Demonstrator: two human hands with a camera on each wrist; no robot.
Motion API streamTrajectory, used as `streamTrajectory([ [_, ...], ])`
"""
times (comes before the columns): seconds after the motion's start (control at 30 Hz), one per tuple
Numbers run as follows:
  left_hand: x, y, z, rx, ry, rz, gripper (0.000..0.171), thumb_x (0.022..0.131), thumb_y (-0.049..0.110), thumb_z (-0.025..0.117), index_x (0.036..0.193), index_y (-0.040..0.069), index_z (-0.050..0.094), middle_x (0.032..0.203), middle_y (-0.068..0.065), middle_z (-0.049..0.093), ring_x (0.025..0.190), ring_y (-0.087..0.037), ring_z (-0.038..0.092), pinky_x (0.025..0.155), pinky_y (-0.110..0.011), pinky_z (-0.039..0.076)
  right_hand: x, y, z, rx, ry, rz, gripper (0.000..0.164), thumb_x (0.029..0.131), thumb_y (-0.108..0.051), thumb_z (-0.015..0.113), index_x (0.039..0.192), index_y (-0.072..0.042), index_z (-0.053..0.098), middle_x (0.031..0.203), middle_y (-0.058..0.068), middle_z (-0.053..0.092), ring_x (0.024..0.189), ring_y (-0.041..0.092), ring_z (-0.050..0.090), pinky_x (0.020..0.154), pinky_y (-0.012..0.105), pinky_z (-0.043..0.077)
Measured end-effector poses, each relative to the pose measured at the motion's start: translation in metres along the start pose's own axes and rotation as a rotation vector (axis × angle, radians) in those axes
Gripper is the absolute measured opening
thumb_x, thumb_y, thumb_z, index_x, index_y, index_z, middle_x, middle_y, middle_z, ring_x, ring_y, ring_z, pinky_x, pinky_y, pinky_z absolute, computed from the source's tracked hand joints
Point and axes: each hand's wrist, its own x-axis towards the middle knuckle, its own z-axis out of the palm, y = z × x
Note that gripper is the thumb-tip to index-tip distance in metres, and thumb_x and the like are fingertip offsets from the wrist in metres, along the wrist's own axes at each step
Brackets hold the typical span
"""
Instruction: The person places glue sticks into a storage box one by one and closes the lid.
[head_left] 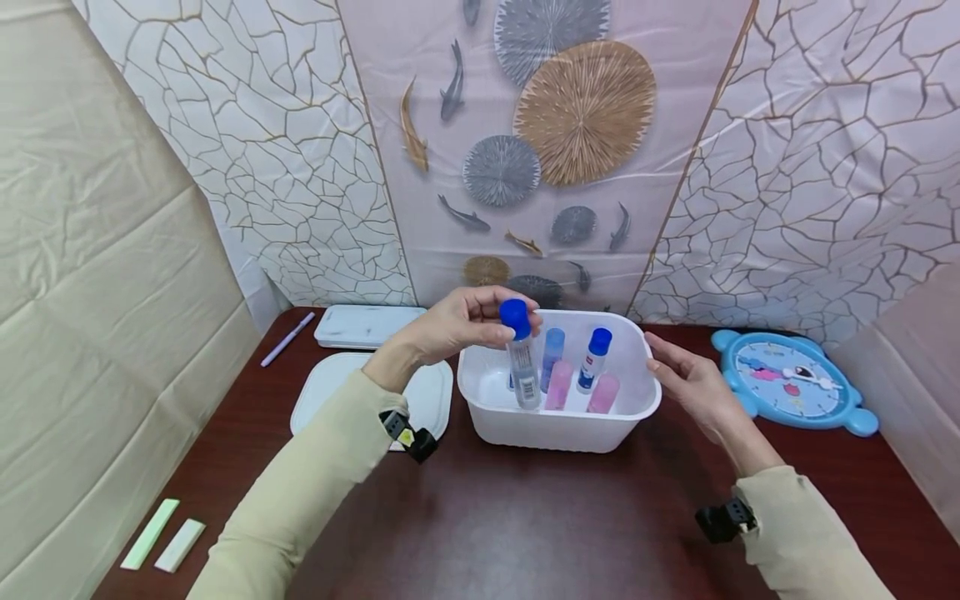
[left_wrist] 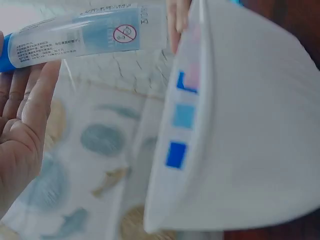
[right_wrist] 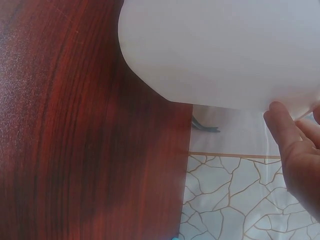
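Note:
My left hand (head_left: 471, 321) pinches a clear glue stick (head_left: 525, 375) near its blue cap, with fingers and thumb. The tube stands upright over the left front of a white plastic bin (head_left: 558, 432). In the left wrist view the printed label of the glue stick (left_wrist: 100, 37) shows. Inside the bin stand a glue stick with a dark blue cap (head_left: 592, 358), one with a light blue cap (head_left: 553, 354) and two pink-capped ones (head_left: 559, 383). My right hand (head_left: 697, 392) touches the bin's right end, fingers fairly straight; in the right wrist view a fingertip (right_wrist: 276, 111) rests against the outer wall.
A blue animal-shaped clock (head_left: 791, 379) lies at the right. Left of the bin are a white rounded lid-like board (head_left: 326, 387), a white flat case (head_left: 363, 325) and a purple pen (head_left: 287, 339). Two pale strips (head_left: 150, 535) lie front left. Patterned cloth hangs behind.

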Motion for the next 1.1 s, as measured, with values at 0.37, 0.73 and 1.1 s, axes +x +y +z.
streamTrajectory([
  [0.37,0.008,-0.051,-0.021,0.127,0.022,-0.151,0.041,0.086,-0.007,0.061,0.126,-0.007,0.052,0.12,-0.018,0.063,0.104,-0.013,0.062,0.086,-0.029,0.052,0.0,0.002,0.001,0.015,-0.01,-0.03,0.061,0.099,-0.031,0.048,0.149,-0.008,0.021,0.151,0.021,0.027,0.13,0.035,0.04,0.09,0.028,0.046],
  [0.73,0.023,-0.059,-0.021,0.35,-0.094,-0.231,0.035,0.081,-0.006,0.068,0.115,-0.009,0.058,0.107,-0.019,0.066,0.095,-0.017,0.066,0.084,-0.032,0.054,-0.001,0.003,0.0,0.019,-0.015,-0.039,0.061,0.099,-0.03,0.048,0.149,-0.008,0.021,0.151,0.021,0.026,0.128,0.026,0.045,0.089,0.024,0.047],
  [1.1,0.026,-0.061,-0.016,0.588,-0.189,-0.229,0.028,0.077,-0.007,0.072,0.103,-0.007,0.062,0.098,-0.018,0.068,0.094,-0.017,0.065,0.084,-0.022,0.052,-0.001,0.003,0.0,-0.004,0.0,-0.042,0.061,0.099,-0.03,0.048,0.149,-0.008,0.022,0.15,0.022,0.028,0.121,0.012,0.049,0.087,0.021,0.049],
])
